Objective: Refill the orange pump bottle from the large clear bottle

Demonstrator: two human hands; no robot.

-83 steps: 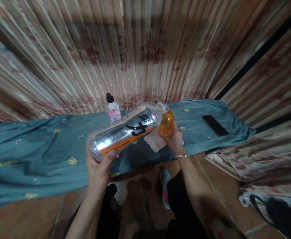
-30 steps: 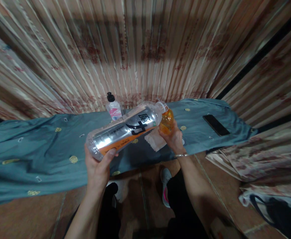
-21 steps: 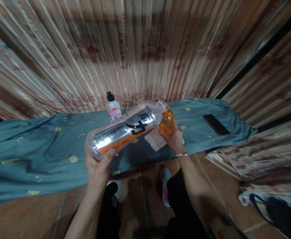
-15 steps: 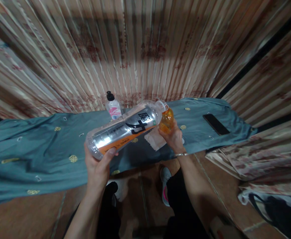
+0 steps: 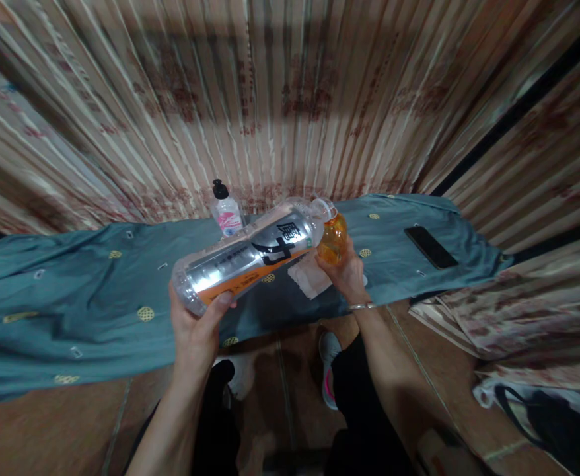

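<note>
Wrapped round the base end of a large clear plastic bottle (image 5: 243, 259) is my left hand (image 5: 195, 324). The bottle has a silver and orange label and is tilted nearly on its side, its neck towards the right. A small bottle of orange liquid (image 5: 333, 239) is gripped by my right hand (image 5: 345, 271). The mouths of the two bottles meet or overlap; whether liquid passes between them I cannot tell. Under my right hand lies a pale paper napkin (image 5: 310, 276). Behind the large bottle stands a clear pump-top bottle (image 5: 227, 213) with a black cap and pink label.
A blue-green patterned cloth (image 5: 96, 284) covers the long surface before me. On its right side lies a black phone (image 5: 430, 248). Pleated curtains (image 5: 270, 99) hang behind and at both sides. A dark bag (image 5: 562, 416) is on the lower right, above the tiled floor (image 5: 419, 370).
The large bottle has rolled slightly, so its label shows at a different angle. Both hands keep their holds in almost the same places.
</note>
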